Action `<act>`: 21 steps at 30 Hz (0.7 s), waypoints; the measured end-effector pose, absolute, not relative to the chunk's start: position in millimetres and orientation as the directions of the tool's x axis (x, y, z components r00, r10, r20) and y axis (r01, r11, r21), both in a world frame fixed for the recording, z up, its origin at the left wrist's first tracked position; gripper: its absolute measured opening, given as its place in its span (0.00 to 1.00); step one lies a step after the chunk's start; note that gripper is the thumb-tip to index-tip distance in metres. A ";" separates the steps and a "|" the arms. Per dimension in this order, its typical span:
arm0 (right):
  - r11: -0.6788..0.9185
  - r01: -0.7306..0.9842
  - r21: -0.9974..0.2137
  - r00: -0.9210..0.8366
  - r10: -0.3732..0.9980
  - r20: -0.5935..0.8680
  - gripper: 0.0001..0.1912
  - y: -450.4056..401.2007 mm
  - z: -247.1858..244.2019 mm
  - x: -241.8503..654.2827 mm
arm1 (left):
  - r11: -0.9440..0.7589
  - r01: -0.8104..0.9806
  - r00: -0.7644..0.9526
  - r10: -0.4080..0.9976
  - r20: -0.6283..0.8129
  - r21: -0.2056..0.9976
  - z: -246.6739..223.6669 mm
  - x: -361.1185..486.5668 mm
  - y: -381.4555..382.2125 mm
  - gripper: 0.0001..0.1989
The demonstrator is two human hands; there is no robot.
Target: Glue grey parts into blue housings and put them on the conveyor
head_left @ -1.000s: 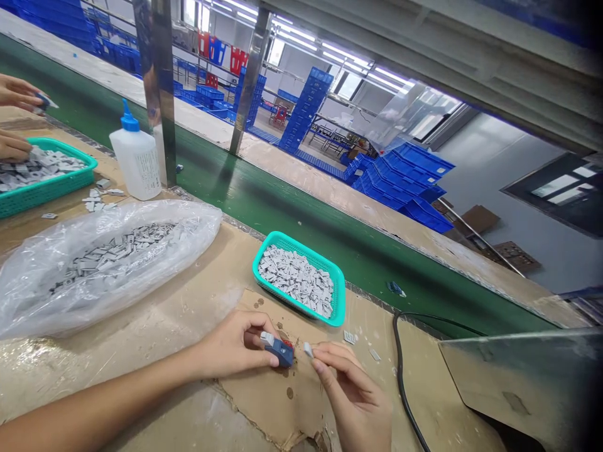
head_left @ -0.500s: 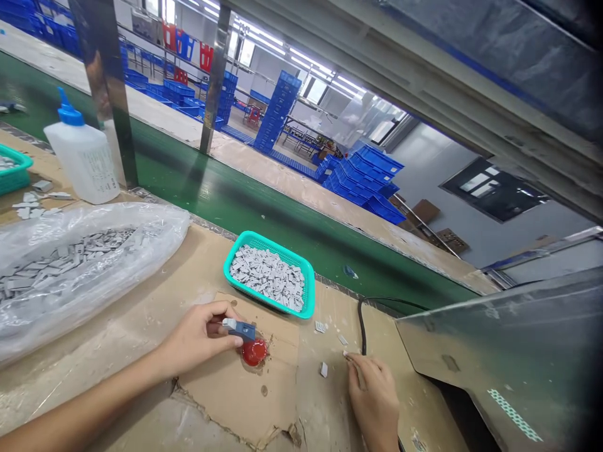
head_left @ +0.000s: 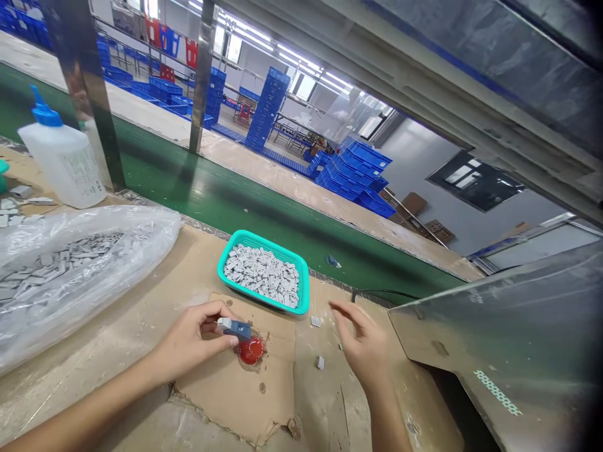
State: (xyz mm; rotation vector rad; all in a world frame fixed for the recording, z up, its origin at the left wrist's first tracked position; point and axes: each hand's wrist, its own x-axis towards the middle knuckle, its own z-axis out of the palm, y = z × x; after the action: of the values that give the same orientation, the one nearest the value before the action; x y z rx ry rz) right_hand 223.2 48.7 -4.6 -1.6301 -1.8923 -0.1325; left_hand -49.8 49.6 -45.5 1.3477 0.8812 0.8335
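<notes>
My left hand [head_left: 198, 339] pinches a small dark blue block [head_left: 238, 329] with a light grey part [head_left: 224, 323] at its near end. Just below the block sits a round red dish [head_left: 251, 351] on a piece of cardboard [head_left: 254, 402]. My right hand [head_left: 360, 339] is raised over the table at the right, slightly blurred; its fingers are bent forward, and whether they hold anything is hidden. Small grey pieces lie near it, one flat [head_left: 315, 321] and one upright [head_left: 320, 362]. A turquoise basket [head_left: 305, 289] full of small grey pieces stands behind the dish.
At the left are a clear plastic bag [head_left: 155, 232] of grey pieces and a white bottle [head_left: 70, 163] with a blue cap. A green belt [head_left: 226, 201] runs behind the table. A metal panel [head_left: 527, 326] stands at the right, with a black cable [head_left: 377, 292] beside it.
My right hand has moved forward and up from the tabletop toward the basket side. The view has shifted slightly. My left hand still holds the block by the red dish.
</notes>
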 end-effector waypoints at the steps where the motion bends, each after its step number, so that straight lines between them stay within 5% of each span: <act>1: 0.275 0.908 -0.315 -0.115 0.889 0.443 0.11 61.7 -3.6 212.1 | 0.050 0.000 0.437 0.898 -0.045 0.999 -46.0 -50.2 50.3 0.05; 9: 0.355 0.889 -0.290 -0.351 0.934 0.065 0.22 128.6 -17.6 163.5 | 0.013 0.020 0.388 0.921 -0.020 1.000 -39.9 -52.5 55.0 0.06; 21: 0.206 0.820 -0.534 -0.130 0.975 0.178 0.10 131.3 -14.8 176.5 | 0.035 0.012 0.388 0.921 -0.037 0.999 -44.7 -52.4 52.8 0.07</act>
State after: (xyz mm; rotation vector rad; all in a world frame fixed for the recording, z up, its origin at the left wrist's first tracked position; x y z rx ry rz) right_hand 176.5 131.3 -14.8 -1.6619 -2.0015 0.4237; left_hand -52.4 52.8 -44.7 1.3490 0.9316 0.8834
